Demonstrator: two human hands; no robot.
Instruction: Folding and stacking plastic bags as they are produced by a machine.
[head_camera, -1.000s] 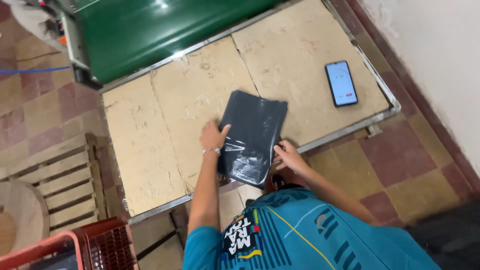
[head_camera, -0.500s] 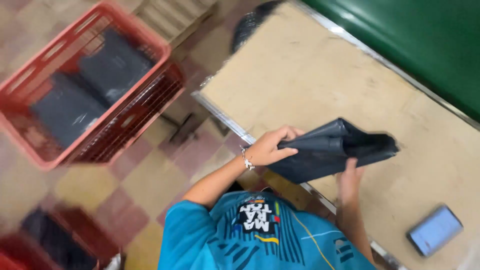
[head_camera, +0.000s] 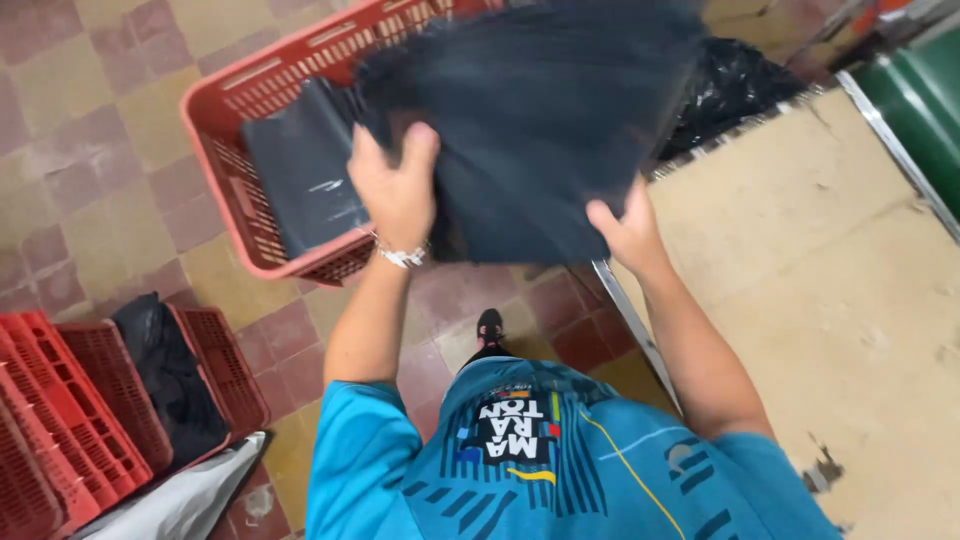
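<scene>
Above the red plastic crate (head_camera: 262, 150), held in mid-air: one dark plastic-wrapped packet (head_camera: 545, 120), flat, blurred in the head view.

Left hand (head_camera: 395, 190): closed on the packet's lower left edge, thumb on top; silver bracelet (head_camera: 402, 257) at the wrist.

Right hand (head_camera: 625, 228): gripping the packet's lower right edge, fingers hidden behind it.

Crate contents: another dark packet (head_camera: 305, 175), lying flat against the bottom.

Right of the person: worn beige table top (head_camera: 830, 280) with metal edging.

Floor: red and yellow tiles (head_camera: 110, 200); stacked red crates (head_camera: 70, 400) at lower left, a black bag (head_camera: 170, 370) draped among them.

Person's garment: blue printed shirt (head_camera: 540, 460).
</scene>
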